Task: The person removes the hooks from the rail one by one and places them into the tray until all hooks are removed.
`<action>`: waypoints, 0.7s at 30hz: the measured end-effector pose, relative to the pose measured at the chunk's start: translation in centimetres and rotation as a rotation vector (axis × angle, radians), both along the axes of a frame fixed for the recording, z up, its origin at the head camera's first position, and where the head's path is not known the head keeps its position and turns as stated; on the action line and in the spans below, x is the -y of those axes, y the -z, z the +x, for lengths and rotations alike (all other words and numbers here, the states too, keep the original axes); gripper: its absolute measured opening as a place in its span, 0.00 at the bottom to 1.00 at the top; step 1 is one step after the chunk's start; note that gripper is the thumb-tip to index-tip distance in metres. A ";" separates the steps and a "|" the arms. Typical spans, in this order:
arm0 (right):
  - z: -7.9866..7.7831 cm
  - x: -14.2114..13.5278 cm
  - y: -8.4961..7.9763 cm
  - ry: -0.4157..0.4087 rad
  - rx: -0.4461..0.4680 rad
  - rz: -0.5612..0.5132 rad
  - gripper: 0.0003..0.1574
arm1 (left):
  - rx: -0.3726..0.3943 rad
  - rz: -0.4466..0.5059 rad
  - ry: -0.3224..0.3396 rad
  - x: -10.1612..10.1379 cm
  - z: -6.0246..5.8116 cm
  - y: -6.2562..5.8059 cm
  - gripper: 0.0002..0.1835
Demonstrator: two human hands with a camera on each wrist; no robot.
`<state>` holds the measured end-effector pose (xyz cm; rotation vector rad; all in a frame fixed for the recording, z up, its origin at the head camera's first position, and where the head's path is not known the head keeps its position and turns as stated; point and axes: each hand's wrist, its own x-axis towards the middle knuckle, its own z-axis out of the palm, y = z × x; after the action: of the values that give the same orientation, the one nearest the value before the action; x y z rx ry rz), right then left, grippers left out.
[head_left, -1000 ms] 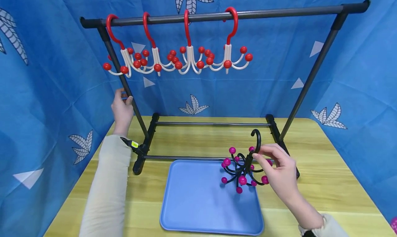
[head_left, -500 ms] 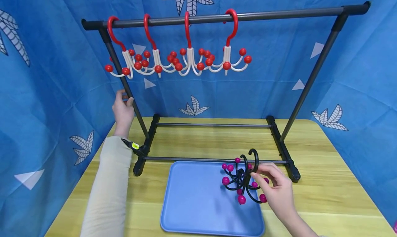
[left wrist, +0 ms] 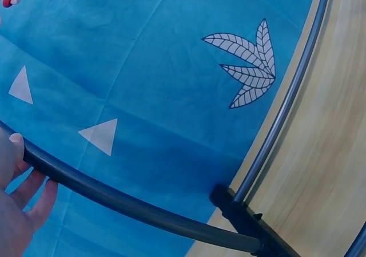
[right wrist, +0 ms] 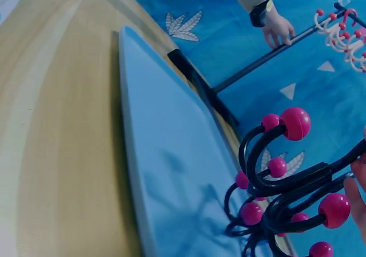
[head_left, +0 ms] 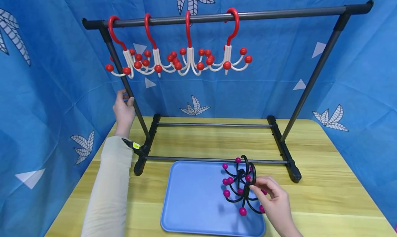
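Note:
My right hand [head_left: 273, 199] pinches a black octopus-style hook hanger [head_left: 246, 190] by its neck, above the right side of a blue tray [head_left: 198, 199]. Pink balls tip its curved arms. A second black hook hanger [head_left: 240, 175] overlaps it just behind; whether the two touch I cannot tell. In the right wrist view, the black arms and pink balls [right wrist: 295, 123] crowd close to my fingertips. My left hand [head_left: 124, 113] holds the left post [head_left: 136, 113] of a dark rack, its thumb and fingers to either side of the tube in the left wrist view.
Several white hangers with red hooks and red balls [head_left: 227, 65] hang from the rack's top bar [head_left: 288, 14], left of its right stretch. The rack's black feet [head_left: 286, 154] stand on the wooden table [head_left: 325, 182]. A blue patterned cloth [head_left: 263, 75] encloses the back and sides.
My right hand has come down and slightly toward me with the black hook hanger. A second black hook has come into sight behind it. The left hand stays on the post.

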<state>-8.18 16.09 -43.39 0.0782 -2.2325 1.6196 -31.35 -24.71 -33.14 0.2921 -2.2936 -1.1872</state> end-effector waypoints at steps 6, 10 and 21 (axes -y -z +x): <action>0.3 0.0 1.5 0.016 0.043 0.008 0.10 | -0.001 0.005 0.001 -0.1 0.1 0.0 0.18; 0.5 0.1 2.5 0.030 0.041 0.048 0.10 | -0.007 -0.002 0.002 -0.1 0.0 0.1 0.19; 1.1 0.4 3.8 0.080 0.124 0.168 0.14 | -0.023 -0.007 0.004 0.1 0.1 0.2 0.18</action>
<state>-7.06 15.68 -47.14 -0.0677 -2.4297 1.4283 -31.30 -24.76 -33.36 0.2698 -2.2798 -1.1783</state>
